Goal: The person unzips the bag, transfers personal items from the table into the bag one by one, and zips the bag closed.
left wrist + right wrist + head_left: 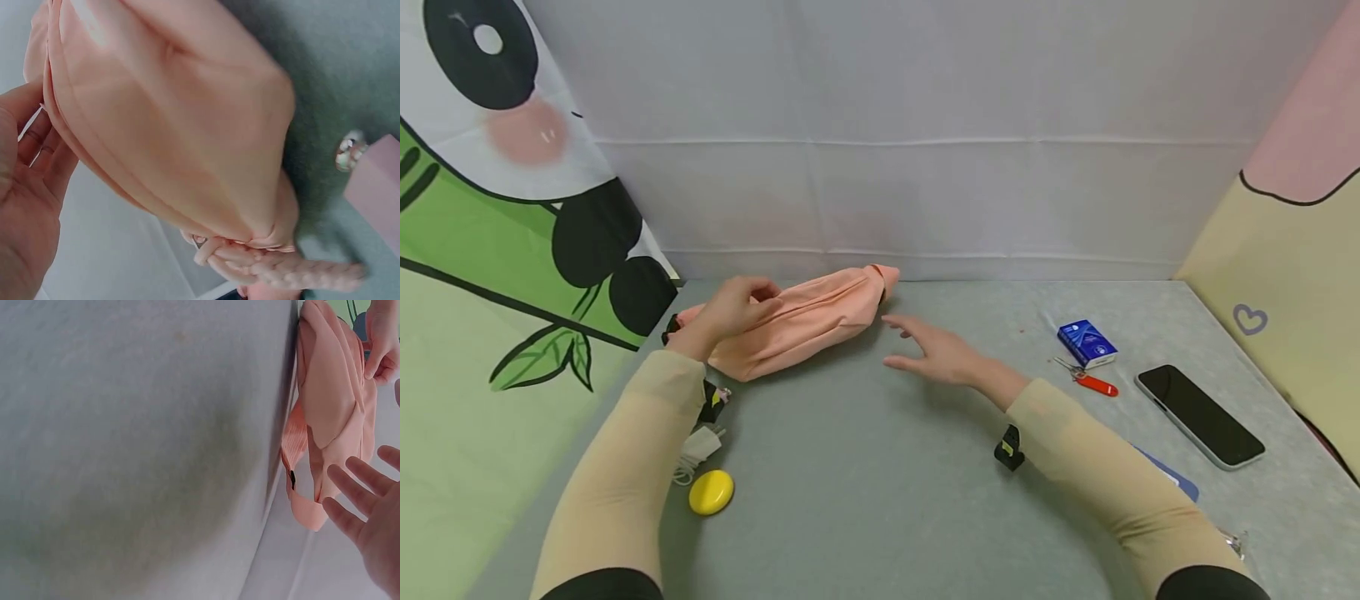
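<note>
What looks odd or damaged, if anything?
Nothing major: a faint brownish spot on the grey tabletop, left of the blue box, cause unclear. The peach cloth item pinched by the left hand is creased, ordinary for fabric.

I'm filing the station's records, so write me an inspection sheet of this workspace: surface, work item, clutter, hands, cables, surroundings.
Surface: grey table, lightly mottled.
Job's things: peach fabric item, at the back left, with a braided strap.
Clutter: white plug and yellow disc at left; blue box, red-handled tool and phone at right; blue item partly hidden by the right sleeve.
Hands: left hand pinches the fabric item's edge; right hand has its fingers extended, holding nothing.
Cables: white cord, bundled beside the plug.
Surroundings: pale sheet behind; cartoon-printed panel at left; yellow-and-pink panel at right.
</note>
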Demonstrator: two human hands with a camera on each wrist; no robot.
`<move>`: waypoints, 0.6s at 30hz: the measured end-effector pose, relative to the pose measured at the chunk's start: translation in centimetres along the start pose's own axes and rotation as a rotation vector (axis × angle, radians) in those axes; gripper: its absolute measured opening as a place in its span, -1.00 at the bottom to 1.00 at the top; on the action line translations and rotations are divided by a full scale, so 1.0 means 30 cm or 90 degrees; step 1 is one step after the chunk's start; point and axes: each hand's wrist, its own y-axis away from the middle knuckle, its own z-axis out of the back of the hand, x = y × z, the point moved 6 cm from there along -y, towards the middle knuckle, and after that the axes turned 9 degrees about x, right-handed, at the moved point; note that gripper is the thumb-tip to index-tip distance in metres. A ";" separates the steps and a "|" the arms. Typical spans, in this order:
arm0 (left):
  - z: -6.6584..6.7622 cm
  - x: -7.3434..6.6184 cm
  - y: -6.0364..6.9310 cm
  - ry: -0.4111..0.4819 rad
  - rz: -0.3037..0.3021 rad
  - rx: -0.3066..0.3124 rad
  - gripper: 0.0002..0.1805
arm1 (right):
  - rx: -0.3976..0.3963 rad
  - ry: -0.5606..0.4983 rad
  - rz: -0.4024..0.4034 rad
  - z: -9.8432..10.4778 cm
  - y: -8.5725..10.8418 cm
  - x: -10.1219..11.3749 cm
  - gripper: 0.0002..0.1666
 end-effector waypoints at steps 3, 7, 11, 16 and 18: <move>0.001 -0.029 -0.004 -0.004 -0.007 0.001 -0.85 | -0.007 -0.002 0.004 0.018 0.020 -0.006 -0.14; -0.012 -0.059 -0.015 -0.001 -0.016 0.022 -0.86 | -0.002 -0.002 0.006 0.038 0.054 -0.019 -0.12; -0.020 -0.096 -0.030 0.017 -0.029 0.040 -0.85 | 0.003 0.014 0.006 0.057 0.092 -0.036 -0.13; -0.037 -0.120 -0.053 0.084 0.004 0.054 -0.86 | -0.011 0.035 0.015 0.075 0.143 -0.064 -0.15; -0.048 -0.133 -0.059 0.111 0.015 0.061 -0.85 | -0.008 0.040 0.015 0.076 0.165 -0.077 -0.15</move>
